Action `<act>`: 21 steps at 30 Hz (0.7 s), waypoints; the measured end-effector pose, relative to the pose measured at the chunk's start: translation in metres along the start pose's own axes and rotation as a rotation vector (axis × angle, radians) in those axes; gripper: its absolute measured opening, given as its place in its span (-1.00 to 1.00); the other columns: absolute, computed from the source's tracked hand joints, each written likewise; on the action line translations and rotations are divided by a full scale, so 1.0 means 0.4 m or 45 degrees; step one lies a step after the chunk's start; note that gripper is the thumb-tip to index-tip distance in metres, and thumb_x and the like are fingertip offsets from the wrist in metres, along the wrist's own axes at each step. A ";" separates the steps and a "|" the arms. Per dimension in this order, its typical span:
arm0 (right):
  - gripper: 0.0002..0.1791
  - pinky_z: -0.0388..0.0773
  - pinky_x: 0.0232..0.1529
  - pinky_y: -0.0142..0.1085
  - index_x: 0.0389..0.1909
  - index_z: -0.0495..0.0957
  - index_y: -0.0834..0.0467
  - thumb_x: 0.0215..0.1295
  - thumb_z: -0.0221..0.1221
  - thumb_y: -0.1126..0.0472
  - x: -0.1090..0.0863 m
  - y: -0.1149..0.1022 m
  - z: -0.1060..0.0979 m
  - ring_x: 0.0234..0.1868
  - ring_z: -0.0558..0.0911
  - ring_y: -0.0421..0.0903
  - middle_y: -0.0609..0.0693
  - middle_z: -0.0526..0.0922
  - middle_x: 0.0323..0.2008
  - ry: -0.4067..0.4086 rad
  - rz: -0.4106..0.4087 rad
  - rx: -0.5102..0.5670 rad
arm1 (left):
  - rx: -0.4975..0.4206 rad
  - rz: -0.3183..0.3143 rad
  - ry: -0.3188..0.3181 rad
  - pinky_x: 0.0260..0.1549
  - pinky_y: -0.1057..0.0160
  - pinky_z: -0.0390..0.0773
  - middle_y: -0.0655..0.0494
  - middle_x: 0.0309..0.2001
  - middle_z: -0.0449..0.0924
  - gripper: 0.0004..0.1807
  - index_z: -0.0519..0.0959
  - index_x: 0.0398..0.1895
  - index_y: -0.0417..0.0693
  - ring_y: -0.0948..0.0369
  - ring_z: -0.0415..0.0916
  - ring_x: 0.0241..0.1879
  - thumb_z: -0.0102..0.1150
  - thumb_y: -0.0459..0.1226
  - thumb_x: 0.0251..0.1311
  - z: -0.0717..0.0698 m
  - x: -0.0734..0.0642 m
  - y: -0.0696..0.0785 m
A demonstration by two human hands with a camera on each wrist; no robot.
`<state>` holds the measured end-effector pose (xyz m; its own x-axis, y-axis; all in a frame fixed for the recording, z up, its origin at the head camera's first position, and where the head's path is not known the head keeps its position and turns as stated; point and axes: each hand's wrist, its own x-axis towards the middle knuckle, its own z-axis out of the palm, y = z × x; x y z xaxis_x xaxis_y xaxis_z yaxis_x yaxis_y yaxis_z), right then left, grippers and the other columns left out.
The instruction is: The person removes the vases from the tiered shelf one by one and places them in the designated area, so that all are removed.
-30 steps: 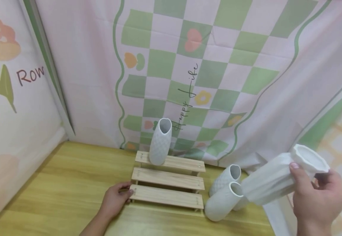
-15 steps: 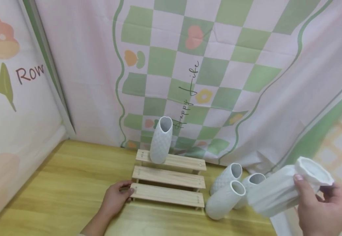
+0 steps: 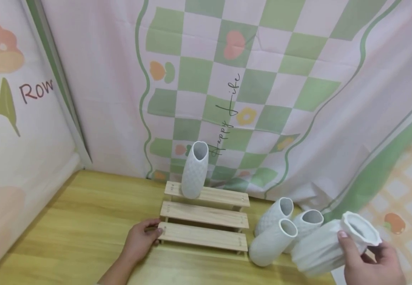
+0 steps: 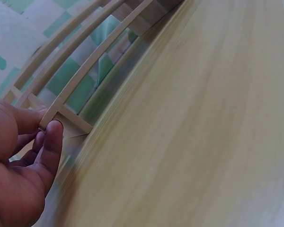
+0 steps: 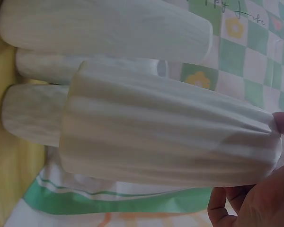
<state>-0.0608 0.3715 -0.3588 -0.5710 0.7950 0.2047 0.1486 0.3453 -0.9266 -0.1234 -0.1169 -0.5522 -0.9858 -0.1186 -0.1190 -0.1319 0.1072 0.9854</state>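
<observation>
My right hand [image 3: 375, 259] grips a white fluted vase [image 3: 321, 247] near its wavy rim, thumb on one side and fingers on the other. The right wrist view shows this vase [image 5: 165, 127] with its base close over the table. My left hand [image 3: 140, 241] pinches the left end of the lowest step of a three-step wooden stand [image 3: 204, 237]; in the left wrist view thumb and forefinger close on the slat's end [image 4: 52, 116]. On the top step stands a white diamond-textured vase [image 3: 194, 170].
Right of the stand, three white vases stand together: a textured one [image 3: 273, 217], a smoother one [image 3: 271, 243] and one behind [image 3: 307, 227], partly covered by the held vase. A checked curtain [image 3: 223, 79] hangs behind the wooden table [image 3: 67, 233].
My right hand has come down and, lately, to the left with the fluted vase, lowering it beside the other vases. The left hand stays on the stand.
</observation>
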 end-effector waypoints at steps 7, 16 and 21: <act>-0.49 0.55 -0.49 -0.67 0.02 0.61 -0.06 0.05 0.60 0.14 -0.010 0.065 0.020 -0.49 0.59 -0.56 -0.30 0.58 -0.24 -0.095 0.060 0.127 | 0.014 -0.005 0.005 -0.41 0.23 0.75 -0.11 -0.02 0.68 -0.57 0.62 0.17 -0.27 0.12 0.68 -0.37 0.40 -0.37 0.23 0.000 0.005 -0.001; -0.47 0.50 -0.37 -0.74 0.03 0.57 0.01 0.06 0.59 0.14 -0.030 0.124 0.049 -0.41 0.54 -0.56 -0.30 0.54 -0.27 -0.088 0.003 0.049 | 0.024 0.004 0.006 -0.41 0.23 0.75 -0.12 0.00 0.68 -0.56 0.62 0.17 -0.27 0.12 0.68 -0.36 0.40 -0.37 0.23 0.000 0.001 -0.001; -0.52 0.51 -0.35 -0.74 -0.05 0.63 0.05 0.00 0.60 0.24 -0.045 0.144 0.066 -0.37 0.58 -0.51 -0.27 0.57 -0.31 -0.068 -0.055 0.107 | 0.027 0.000 -0.001 -0.39 0.23 0.75 -0.11 -0.01 0.68 -0.57 0.63 0.17 -0.27 0.12 0.68 -0.33 0.40 -0.38 0.23 0.001 0.003 -0.006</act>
<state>-0.0632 0.3641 -0.4240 -0.6179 0.7519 0.2299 0.0559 0.3336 -0.9411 -0.1244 -0.1170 -0.5549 -0.9859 -0.1175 -0.1190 -0.1338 0.1279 0.9827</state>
